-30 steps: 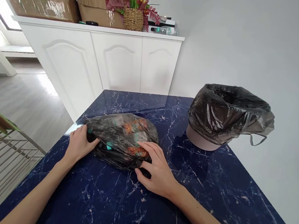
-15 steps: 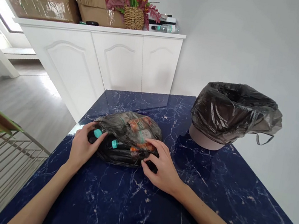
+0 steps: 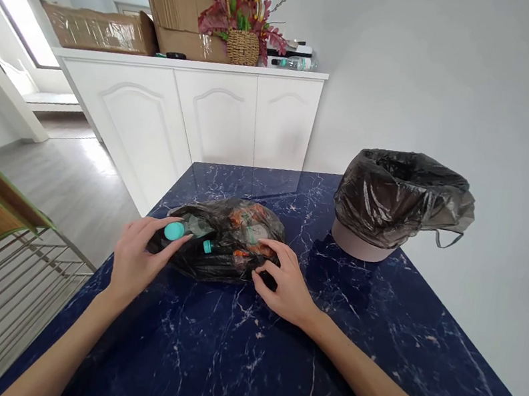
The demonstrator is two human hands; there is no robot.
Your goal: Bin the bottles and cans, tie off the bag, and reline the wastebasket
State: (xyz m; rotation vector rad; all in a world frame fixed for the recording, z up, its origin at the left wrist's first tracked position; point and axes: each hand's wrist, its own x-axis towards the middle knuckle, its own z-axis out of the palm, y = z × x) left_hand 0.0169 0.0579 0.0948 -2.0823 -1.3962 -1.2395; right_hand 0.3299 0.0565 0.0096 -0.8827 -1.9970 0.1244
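A dark, see-through plastic bag [image 3: 212, 270] lies on the blue marbled table, its opening toward me. Inside are orange-labelled items and bottles, one showing a teal cap [image 3: 208, 246]. At the bag's left end, my left hand [image 3: 140, 255] has thumb and fingers closed on either side of a clear plastic bottle [image 3: 198, 225], just behind its teal cap, which faces me. My right hand [image 3: 287, 286] pinches the bag's edge at its right end, fingers bent. The lower parts of the bottles are hidden by the film.
A pale bin [image 3: 361, 242] lined with a black bag stands on the table [image 3: 218, 352] at the right, against the wall. Behind is a white cabinet [image 3: 228, 114] bearing cardboard boxes [image 3: 100, 28] and a flower basket [image 3: 243, 48]. A metal rack [image 3: 10, 291] is at left.
The left-hand teal cap has turned more toward me, and more of its clear bottle shows. My left hand has shifted slightly left. The right hand still holds the bag; the view has shifted somewhat.
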